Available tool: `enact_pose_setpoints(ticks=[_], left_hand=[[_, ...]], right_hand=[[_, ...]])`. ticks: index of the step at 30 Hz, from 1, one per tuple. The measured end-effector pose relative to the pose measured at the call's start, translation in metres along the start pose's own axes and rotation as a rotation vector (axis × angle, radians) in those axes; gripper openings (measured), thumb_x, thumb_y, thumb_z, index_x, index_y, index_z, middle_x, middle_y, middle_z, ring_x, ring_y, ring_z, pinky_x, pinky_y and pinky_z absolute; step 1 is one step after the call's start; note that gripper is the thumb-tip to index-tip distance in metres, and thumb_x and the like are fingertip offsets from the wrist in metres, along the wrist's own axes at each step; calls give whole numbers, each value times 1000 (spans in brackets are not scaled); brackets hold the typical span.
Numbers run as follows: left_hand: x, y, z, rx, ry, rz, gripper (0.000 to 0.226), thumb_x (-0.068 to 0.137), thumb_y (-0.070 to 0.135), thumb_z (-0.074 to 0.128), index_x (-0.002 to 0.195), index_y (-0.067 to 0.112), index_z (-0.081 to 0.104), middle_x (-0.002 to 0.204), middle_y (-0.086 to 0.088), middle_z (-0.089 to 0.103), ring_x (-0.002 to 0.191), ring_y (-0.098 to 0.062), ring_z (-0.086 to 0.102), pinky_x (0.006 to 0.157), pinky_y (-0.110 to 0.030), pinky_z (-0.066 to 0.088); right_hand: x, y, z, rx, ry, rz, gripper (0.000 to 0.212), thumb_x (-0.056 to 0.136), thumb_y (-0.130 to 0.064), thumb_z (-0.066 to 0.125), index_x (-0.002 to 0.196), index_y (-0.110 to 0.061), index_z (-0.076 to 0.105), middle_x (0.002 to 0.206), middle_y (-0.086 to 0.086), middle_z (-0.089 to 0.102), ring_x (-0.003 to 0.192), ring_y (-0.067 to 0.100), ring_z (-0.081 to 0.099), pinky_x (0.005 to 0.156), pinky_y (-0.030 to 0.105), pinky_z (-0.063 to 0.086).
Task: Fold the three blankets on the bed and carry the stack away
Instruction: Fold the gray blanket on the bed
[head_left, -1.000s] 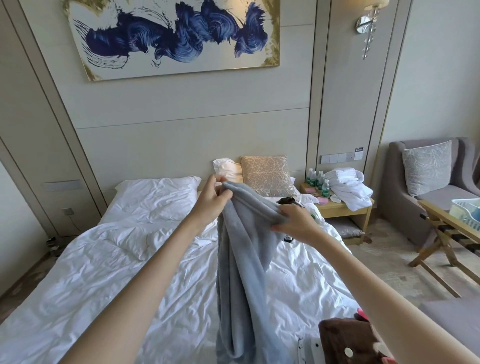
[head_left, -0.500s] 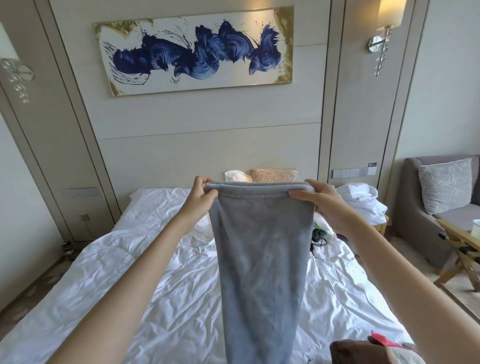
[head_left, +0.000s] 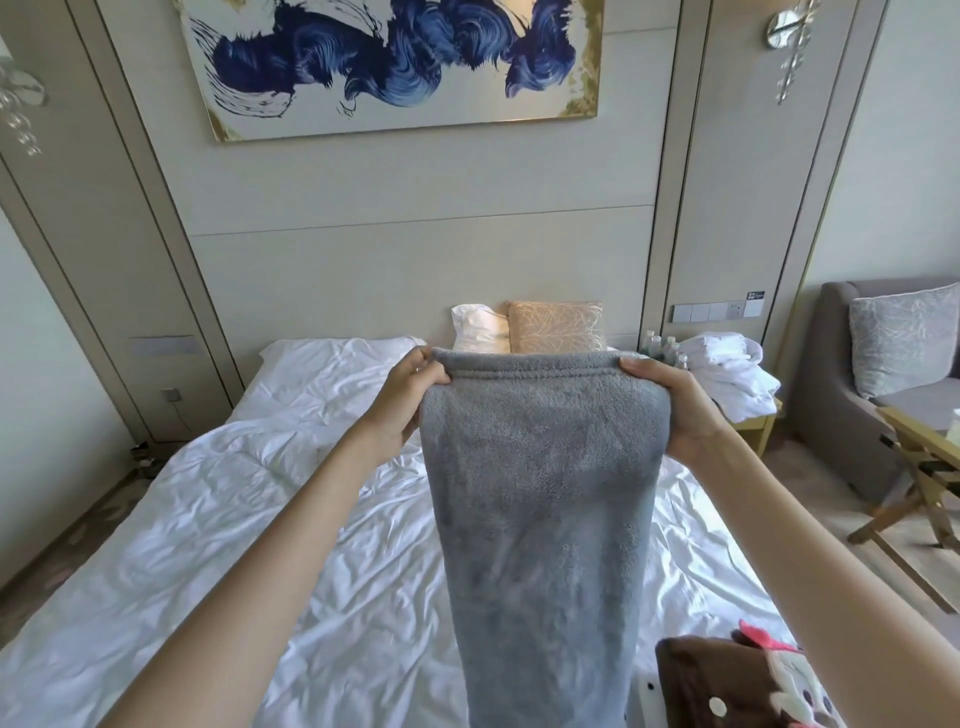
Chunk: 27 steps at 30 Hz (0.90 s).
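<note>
I hold the grey blanket (head_left: 540, 493) up at centre frame; it hangs as a long folded strip above the bed (head_left: 260, 519); the left hand (head_left: 410, 395) pinches its upper left corner, fingers curled round the hem; the right hand (head_left: 675, 410) grips the upper right corner, thumb on top, the other fingers hidden behind the cloth; the hem runs level between them; a brown blanket (head_left: 727, 686) lies at lower right, just beside the strip's lower end; two pillows (head_left: 556, 327) stand at the headboard.

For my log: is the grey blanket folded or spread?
Folded: the grey blanket hangs as a narrow strip from left hand and right hand.
</note>
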<state>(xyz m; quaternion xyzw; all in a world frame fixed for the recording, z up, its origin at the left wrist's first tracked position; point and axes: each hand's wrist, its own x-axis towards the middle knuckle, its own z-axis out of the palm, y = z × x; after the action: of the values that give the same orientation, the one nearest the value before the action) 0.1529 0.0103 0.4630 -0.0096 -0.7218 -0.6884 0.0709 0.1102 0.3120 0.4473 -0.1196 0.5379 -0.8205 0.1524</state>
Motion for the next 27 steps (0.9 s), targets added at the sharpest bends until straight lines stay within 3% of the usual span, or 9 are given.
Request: enact_pose_setpoints(ticks=[3, 6, 8, 12, 14, 16, 21, 24, 27], left_hand=[[16, -27, 2, 20, 74, -82, 11, 81, 16, 57, 92, 18, 56, 77, 2, 58, 60, -7, 58, 54, -23, 40], [41, -46, -1, 70, 158, -131, 10, 88, 11, 54, 93, 20, 54, 75, -2, 55, 56, -12, 52, 50, -25, 35], [58, -52, -4, 95, 175, -130, 13, 88, 8, 54, 94, 20, 52, 80, -5, 56, 61, -15, 50, 53, -26, 35], [98, -38, -6, 170, 204, -79, 15, 89, 4, 51, 98, 16, 52, 89, -5, 57, 73, -19, 53, 61, -28, 41], [123, -13, -7, 192, 208, -28, 17, 87, 3, 51, 98, 16, 55, 90, -4, 58, 76, -18, 54, 66, -29, 44], [146, 23, -9, 211, 214, 65, 21, 87, 3, 51, 103, 14, 58, 95, -5, 60, 81, -18, 56, 71, -31, 46], [158, 97, -11, 322, 170, 372, 29, 88, -3, 54, 106, 15, 66, 89, -4, 58, 83, -16, 51, 75, -29, 41], [135, 83, -18, 396, 70, 363, 31, 86, -3, 57, 106, 17, 69, 88, 0, 60, 79, -10, 52, 73, -22, 41], [105, 25, -27, 546, -17, 313, 29, 79, 0, 61, 102, 15, 69, 84, 5, 63, 74, -3, 53, 67, -15, 40]], right_hand=[[18, 21, -4, -21, 109, 68, 34, 68, -25, 77, 97, -9, 70, 93, 12, 72, 82, 24, 70, 73, 34, 59], [43, 34, 0, -107, 232, 68, 37, 75, -16, 75, 109, -2, 69, 109, 19, 69, 93, 27, 66, 90, 40, 53], [63, 37, 4, -215, 326, 15, 37, 77, -10, 75, 110, 4, 65, 107, 20, 66, 87, 23, 63, 80, 36, 54], [97, 18, 10, -538, 436, -136, 44, 76, -17, 79, 107, 7, 60, 82, 5, 60, 71, 15, 56, 60, 27, 50], [113, -8, 17, -631, 456, -253, 34, 77, -19, 79, 99, -1, 60, 79, 2, 58, 75, 18, 56, 64, 28, 47], [126, -42, 26, -693, 481, -407, 29, 79, -18, 78, 95, -6, 57, 78, -1, 54, 75, 17, 52, 66, 29, 45], [122, -101, 39, -767, 509, -715, 27, 79, -16, 77, 87, -10, 52, 72, -5, 47, 65, 7, 42, 52, 9, 36], [102, -87, 24, -864, 468, -731, 30, 74, -11, 80, 82, -9, 52, 71, -2, 48, 63, 8, 39, 53, 10, 35], [82, -32, 0, -1022, 414, -605, 34, 69, -10, 83, 80, -11, 51, 67, -4, 51, 59, 9, 41, 52, 15, 35]])
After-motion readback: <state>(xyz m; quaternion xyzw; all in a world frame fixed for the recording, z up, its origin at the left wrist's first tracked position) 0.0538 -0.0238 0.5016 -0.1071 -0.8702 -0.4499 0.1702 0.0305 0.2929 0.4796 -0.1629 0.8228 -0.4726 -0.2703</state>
